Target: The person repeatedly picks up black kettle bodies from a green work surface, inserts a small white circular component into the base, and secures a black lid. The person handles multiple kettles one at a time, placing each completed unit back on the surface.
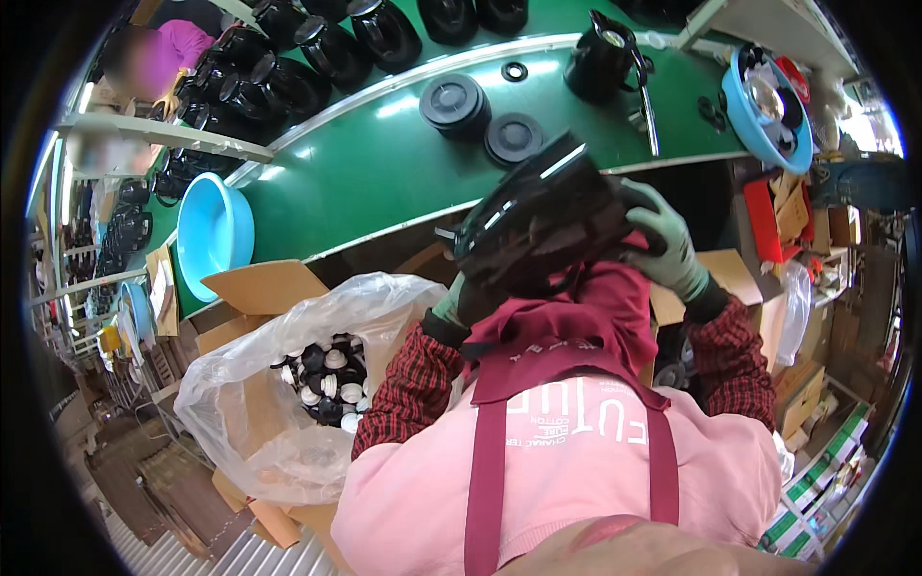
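Observation:
A glossy black jug body [543, 216] lies tilted across my lap, its wider end up and to the left. My right hand [667, 240], in a grey-green glove, is wrapped round its right end, the fingers curled against the black surface. Under its lower left end is my left hand [461, 305], also gloved; its fingers are mostly hidden by the jug, but it supports that side. Just beyond, on the green bench, sit a stack of dark round discs [453, 104] and a second round disc pile [514, 140].
A black jug [597, 65] with a silver bar stands at the bench's far right, near a blue basin [768, 110] of parts. A plastic-lined carton [245, 384] holds black-and-white caps on my left. Another blue basin [216, 235] is behind it. Another person [182, 43] is at far left.

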The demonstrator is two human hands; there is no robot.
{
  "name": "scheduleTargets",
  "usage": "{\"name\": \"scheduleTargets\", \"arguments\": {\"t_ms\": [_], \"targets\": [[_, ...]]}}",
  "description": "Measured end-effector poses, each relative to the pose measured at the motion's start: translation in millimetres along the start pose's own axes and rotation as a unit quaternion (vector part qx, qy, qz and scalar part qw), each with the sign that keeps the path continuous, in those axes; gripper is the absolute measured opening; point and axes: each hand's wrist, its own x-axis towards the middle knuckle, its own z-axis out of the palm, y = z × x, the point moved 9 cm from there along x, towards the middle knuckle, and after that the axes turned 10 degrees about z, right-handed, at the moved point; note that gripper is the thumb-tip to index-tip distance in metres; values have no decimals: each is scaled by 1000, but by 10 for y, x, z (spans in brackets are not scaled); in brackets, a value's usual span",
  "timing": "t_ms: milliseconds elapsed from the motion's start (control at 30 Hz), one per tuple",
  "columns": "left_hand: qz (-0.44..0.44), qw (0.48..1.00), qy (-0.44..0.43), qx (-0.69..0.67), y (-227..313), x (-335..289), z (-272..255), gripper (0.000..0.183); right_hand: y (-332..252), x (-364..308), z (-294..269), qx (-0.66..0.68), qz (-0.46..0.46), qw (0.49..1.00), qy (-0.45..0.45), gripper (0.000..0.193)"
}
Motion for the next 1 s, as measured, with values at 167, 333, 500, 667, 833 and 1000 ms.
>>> {"name": "scheduleTargets", "arguments": {"t_ms": [167,333,500,667,833,1000], "targets": [[-89,991,40,-96,-68,-619,264,63,-212,-666,543,8,98,993,-71,42],[-120,987,67,-79,-85,-767,101,60,418,-629,442,316,196,928,19,35],[-166,980,96,-61,-170,-931,-149,58,1891,-969,642,-478,210,853,18,51],[-195,975,101,-26,-264,-1201,-171,57,2096,-509,-355,-395,217,866,216,22],[-133,974,64,174,-200,-1174,-62,53,2425,-568,-507,-595,403,692,64,65],[-114,957,107,245,-424,-1413,-53,46,1569,-458,694,-309,133,939,77,64]]}}
